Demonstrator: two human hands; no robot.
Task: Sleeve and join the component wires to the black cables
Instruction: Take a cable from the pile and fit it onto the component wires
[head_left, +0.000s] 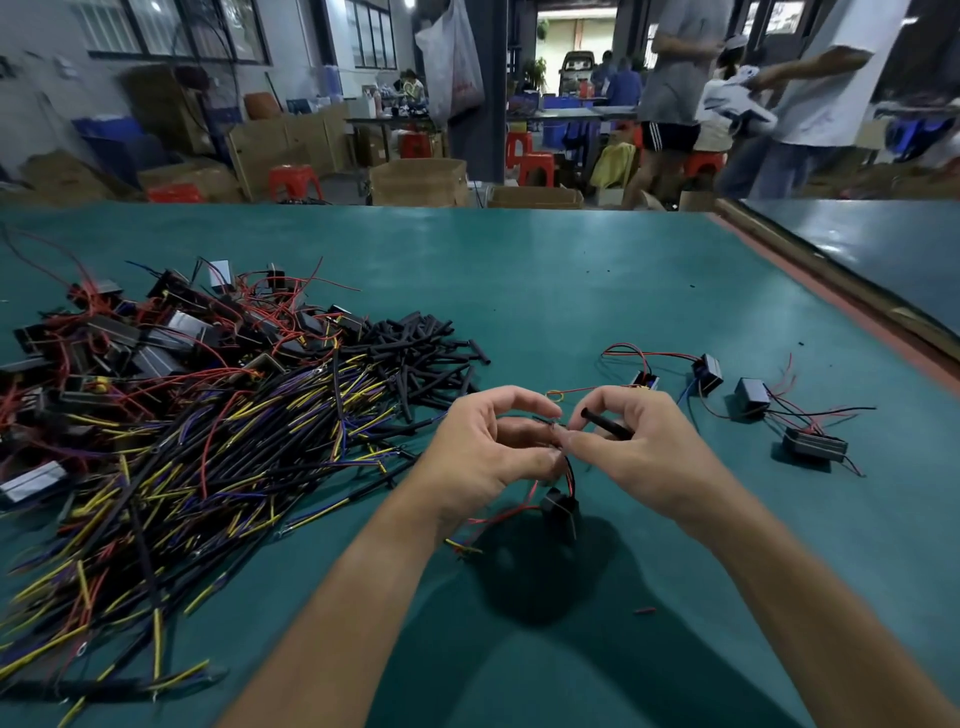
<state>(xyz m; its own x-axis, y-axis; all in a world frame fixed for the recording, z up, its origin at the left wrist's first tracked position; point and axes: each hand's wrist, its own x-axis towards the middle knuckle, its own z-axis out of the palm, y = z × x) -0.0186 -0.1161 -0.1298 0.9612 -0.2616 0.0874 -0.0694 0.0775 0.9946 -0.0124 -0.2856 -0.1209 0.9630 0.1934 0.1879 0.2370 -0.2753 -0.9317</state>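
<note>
My left hand (485, 447) pinches thin wires at its fingertips, above the middle of the green table (571, 291). A small black component (560, 512) hangs from those wires below my fingers, with red wires trailing left. My right hand (631, 441) grips a short black sleeve tube (605, 422), and its fingertips meet the left hand's at the wire ends. A big pile of black cables with yellow and blue leads (171, 467) lies at the left. Loose black sleeve tubes (421, 358) are heaped beside it.
Several black components with red wires (753, 400) lie at the right of my hands. More components (156, 332) top the left pile. The table's right edge (831, 312) runs diagonally. People stand beyond the table, among cardboard boxes and red stools.
</note>
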